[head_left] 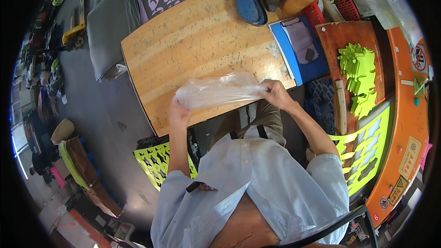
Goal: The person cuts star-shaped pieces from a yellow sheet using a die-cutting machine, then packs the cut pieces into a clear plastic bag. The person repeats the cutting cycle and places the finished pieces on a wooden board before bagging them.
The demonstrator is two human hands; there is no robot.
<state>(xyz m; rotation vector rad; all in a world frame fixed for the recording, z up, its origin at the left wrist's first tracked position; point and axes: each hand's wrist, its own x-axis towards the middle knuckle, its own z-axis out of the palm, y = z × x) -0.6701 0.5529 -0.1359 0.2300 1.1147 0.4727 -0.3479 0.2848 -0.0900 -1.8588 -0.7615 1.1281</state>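
A clear plastic bag (220, 93) is stretched between my two hands above the near edge of the wooden table (193, 41). My left hand (180, 110) grips the bag's left end, with part of the fingers hidden by the film. At the other end, my right hand (274, 94) pinches the bag with its fingers closed. The bag looks thin and crumpled, and I see nothing inside it.
A blue brush-like block (248, 1) lies at the table's far edge, and a blue clipboard (317, 66) at its right. Stacked yellow-green cut pieces (357, 80) rest on a board beside the orange machine (406, 124). Grey sheets (108, 32) stand left.
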